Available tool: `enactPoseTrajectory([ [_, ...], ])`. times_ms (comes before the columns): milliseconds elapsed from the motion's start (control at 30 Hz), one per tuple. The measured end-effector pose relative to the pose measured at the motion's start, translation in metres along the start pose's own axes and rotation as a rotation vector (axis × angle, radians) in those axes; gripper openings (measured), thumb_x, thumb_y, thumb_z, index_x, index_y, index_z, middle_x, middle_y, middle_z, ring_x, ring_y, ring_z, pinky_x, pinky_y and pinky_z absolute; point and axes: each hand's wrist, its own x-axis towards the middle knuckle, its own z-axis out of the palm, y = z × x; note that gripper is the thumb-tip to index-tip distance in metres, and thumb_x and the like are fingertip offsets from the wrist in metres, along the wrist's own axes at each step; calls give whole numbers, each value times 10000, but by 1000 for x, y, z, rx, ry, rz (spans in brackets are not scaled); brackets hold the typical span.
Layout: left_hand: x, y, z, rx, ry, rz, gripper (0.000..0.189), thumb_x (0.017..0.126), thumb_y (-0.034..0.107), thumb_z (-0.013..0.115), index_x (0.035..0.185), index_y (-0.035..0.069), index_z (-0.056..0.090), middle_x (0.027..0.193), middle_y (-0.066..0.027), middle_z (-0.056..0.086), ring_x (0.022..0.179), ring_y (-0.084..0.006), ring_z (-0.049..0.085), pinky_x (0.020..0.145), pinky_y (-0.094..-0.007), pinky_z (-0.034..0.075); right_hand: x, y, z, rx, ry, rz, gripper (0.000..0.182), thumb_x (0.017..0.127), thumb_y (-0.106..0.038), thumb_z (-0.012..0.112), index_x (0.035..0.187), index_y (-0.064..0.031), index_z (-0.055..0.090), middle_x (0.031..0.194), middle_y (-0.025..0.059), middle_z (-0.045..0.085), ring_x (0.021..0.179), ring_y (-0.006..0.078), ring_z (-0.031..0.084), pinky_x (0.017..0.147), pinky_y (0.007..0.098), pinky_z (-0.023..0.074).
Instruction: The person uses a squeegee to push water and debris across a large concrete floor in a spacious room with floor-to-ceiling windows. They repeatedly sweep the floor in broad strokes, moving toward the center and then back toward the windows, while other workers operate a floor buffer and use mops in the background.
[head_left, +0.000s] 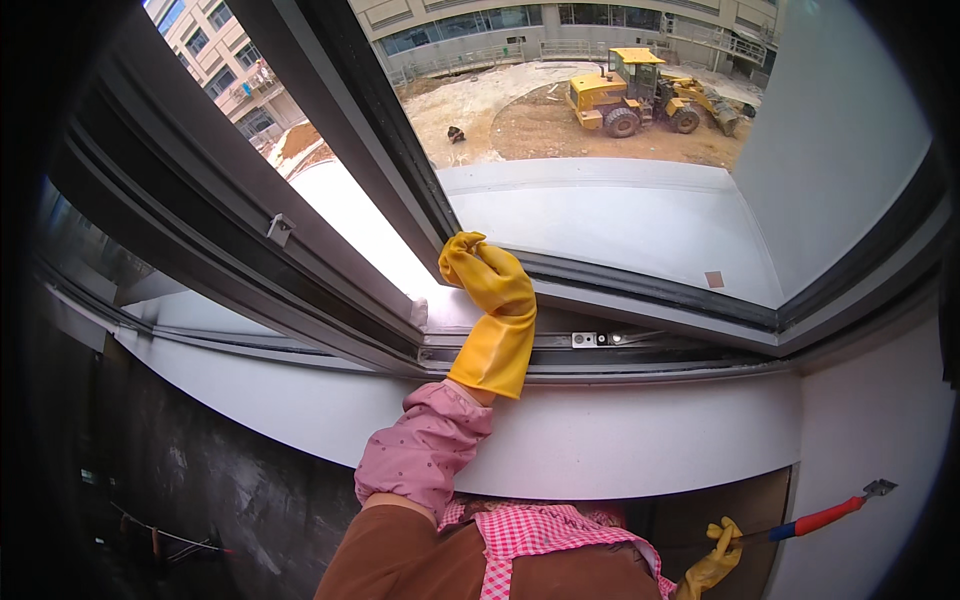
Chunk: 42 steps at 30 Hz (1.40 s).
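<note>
My left hand (491, 289), in a yellow rubber glove, is at the lower left corner of the tilted-out window sash (645, 304), its fingers curled on the frame edge. A pink sleeve cover (424, 439) covers that forearm. Below the sash, a metal window stay (600, 340) lies in the frame track. At the lower right, my right hand (709, 562), also in a yellow glove, holds a long-handled scraper (825, 517). Its grip is red and blue, and its small metal head points up and right, near the white side wall.
A white window sill (637, 435) runs before me, with a dark window mullion (247, 187) at left. A small catch (280, 229) projects from the mullion. Outside, beyond a white ledge (607, 217), stand a yellow wheel loader (626, 94) and a crouching person (456, 135) on bare ground.
</note>
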Motion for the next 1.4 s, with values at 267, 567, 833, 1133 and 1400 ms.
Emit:
enactPoseTrajectory([
  [267, -4, 0, 57, -57, 61, 48, 174, 823, -99, 418, 865, 34, 522, 821, -85, 480, 763, -225, 434, 765, -301, 355, 57, -61, 11, 62, -153, 119, 306, 961, -209, 532, 948, 67, 663, 712, 108, 646, 640, 198, 611, 630, 292, 516],
  [567, 10, -9, 120, -167, -43, -36, 134, 855, -71, 425, 901, 20, 512, 870, -113, 479, 842, -248, 452, 830, -312, 365, 80, -66, 28, 183, -322, 207, 265, 944, -178, 525, 858, 61, 603, 689, 116, 608, 625, 228, 593, 640, 341, 522],
  [833, 14, -19, 196, -277, -101, -58, 128, 847, -63, 434, 905, 23, 511, 895, -125, 483, 880, -265, 450, 861, -330, 361, 92, -76, 38, 169, -436, 257, 279, 951, -197, 523, 869, 57, 603, 696, 117, 600, 641, 228, 586, 663, 350, 513],
  [1133, 7, -7, 235, -380, -163, -176, 118, 853, -49, 440, 908, 25, 515, 934, -129, 508, 913, -261, 463, 876, -335, 358, 95, -107, 58, 56, -257, 533, 229, 954, -176, 535, 813, -7, 597, 664, 92, 571, 594, 183, 529, 628, 315, 471],
  [1400, 11, -29, 215, -429, -195, -171, 156, 858, -41, 455, 970, 37, 531, 972, -134, 557, 902, -258, 513, 814, -334, 407, 92, -73, 62, -76, -180, 540, 269, 947, -189, 533, 727, -35, 550, 597, 63, 530, 538, 154, 482, 580, 294, 432],
])
